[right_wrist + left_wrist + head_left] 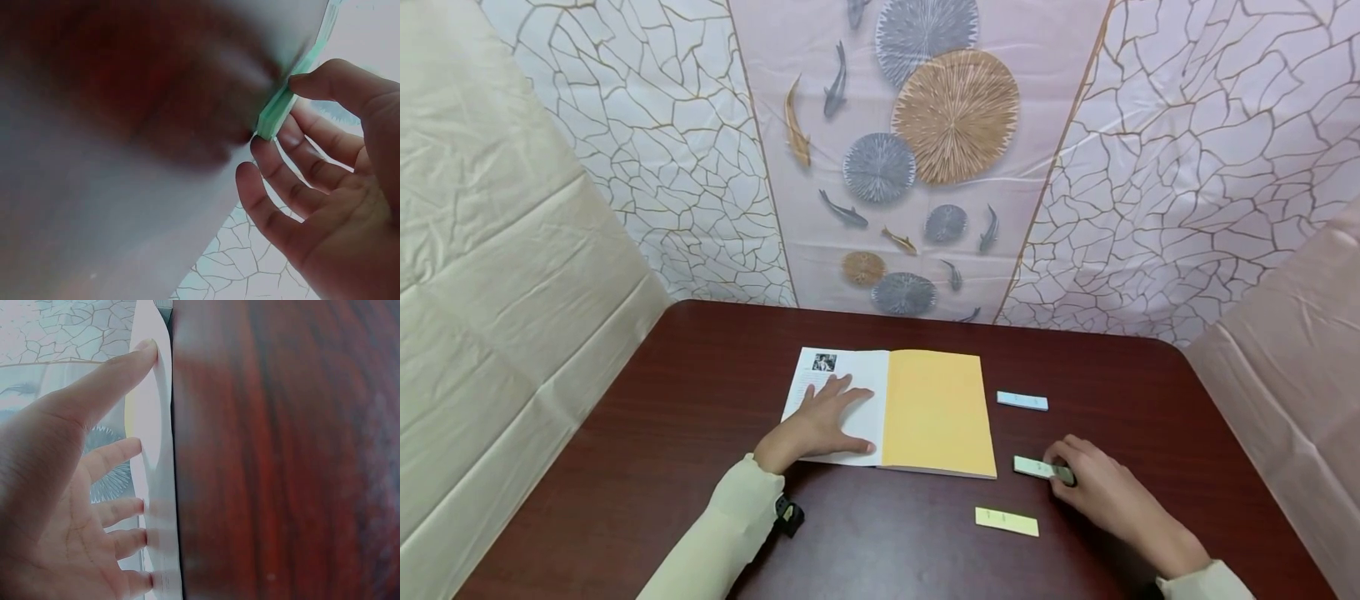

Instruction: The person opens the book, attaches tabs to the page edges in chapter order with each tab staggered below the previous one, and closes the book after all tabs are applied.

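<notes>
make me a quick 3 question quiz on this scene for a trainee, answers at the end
1. True or false: the left grip rests on the yellow page of the open book.
2. Which pad does the right grip pinch? a) blue b) green c) yellow
3. How many pads show in the head view?

Key:
1. False: it rests on the white page.
2. b, the green pad.
3. Three: that one, the blue pad and the yellow pad.
</notes>
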The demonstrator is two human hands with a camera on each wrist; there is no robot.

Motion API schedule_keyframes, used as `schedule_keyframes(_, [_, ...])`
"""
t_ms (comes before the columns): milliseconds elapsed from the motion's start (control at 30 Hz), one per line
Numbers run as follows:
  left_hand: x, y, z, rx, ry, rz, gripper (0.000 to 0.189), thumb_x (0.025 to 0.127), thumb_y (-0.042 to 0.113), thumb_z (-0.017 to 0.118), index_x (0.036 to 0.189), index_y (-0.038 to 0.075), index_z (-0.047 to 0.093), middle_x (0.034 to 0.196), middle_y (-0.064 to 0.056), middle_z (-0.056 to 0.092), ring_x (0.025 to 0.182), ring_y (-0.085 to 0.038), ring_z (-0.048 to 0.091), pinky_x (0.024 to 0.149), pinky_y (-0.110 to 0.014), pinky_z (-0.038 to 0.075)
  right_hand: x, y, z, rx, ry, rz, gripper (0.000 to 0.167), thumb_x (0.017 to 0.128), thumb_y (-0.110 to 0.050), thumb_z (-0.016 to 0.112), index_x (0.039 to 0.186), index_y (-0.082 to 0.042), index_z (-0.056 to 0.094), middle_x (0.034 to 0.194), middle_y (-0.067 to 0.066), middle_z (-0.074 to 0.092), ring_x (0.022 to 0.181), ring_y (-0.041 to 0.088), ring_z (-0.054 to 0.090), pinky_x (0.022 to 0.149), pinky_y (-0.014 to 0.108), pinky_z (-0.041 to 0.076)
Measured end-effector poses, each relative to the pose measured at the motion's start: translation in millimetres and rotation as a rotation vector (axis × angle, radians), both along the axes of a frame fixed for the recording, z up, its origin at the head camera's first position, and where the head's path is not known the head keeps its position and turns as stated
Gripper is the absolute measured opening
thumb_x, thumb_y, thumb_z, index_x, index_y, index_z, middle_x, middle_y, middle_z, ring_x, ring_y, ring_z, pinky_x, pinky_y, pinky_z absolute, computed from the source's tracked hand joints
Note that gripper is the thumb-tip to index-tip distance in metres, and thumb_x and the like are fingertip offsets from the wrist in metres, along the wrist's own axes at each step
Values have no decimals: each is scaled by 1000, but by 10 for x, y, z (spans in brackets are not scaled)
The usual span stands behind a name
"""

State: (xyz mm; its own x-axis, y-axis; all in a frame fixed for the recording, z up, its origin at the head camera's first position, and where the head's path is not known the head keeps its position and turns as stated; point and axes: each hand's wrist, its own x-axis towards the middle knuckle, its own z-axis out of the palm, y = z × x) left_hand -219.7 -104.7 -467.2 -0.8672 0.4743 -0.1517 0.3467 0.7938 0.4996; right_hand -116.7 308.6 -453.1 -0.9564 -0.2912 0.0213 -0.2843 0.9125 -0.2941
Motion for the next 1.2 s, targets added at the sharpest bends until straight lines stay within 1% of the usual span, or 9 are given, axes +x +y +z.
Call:
schedule_keyframes(167, [-4,-1,-2,-6,2,0,88,82,53,88,157,24,50,172,-20,27,160,-44,15,125,-68,8,-138,-12,-4,-3,13,30,20,85,-6,80,101,-12,71,95,-6,60,82,10,54,65,33,50])
schedule_keyframes(400, [-17,-3,-21,-5,2,1,88,82,53,88,157,25,51,172,-19,26,160,-43,15,125,-68,8,-250,-51,-16,-20,64,45,19,84,-3,79,99,-12,73,96,-4,63,87,14,58,71,37,53])
schedule_keyframes(600, [-17,-1,-21,-4,2,4,89,82,53,88,157,25,51,172,-19,27,160,-43,16,125,-68,7,-326,-54,-30,-30,45,55,17,85,-3,79,100,-9,73,96,0,63,84,15,56,71,37,53])
schedule_keyframes(733, [-17,-3,-18,-4,5,-1,89,82,54,88,157,25,51,171,-19,27,160,-44,16,125,-69,8,-335,-45,-42,-36,26,45,18,86,-3,79,102,-9,73,98,0,63,86,15,56,73,37,53])
schedule_keyframes(967, [-14,-12,-4,9,2,-5,89,82,53,88,157,23,51,171,-21,27,160,-45,15,124,-69,8,-327,-31,-47,-47,46,53,20,86,-3,80,103,-8,72,100,2,64,88,17,58,74,39,53])
schedule_keyframes(1067, [-12,-14,0,4,-1,-6,89,82,53,88,157,23,50,171,-21,26,160,-44,15,125,-69,8,-304,-49,-8,-31,27,39,23,87,-4,81,107,-6,70,104,5,64,92,21,60,75,42,54])
schedule_keyframes(1200, [-17,-13,1,-6,0,-8,89,83,53,87,158,24,49,172,-20,25,160,-43,15,125,-68,8,-235,-83,92,-22,12,14,26,88,-5,81,110,-6,69,107,7,63,95,23,61,72,42,53])
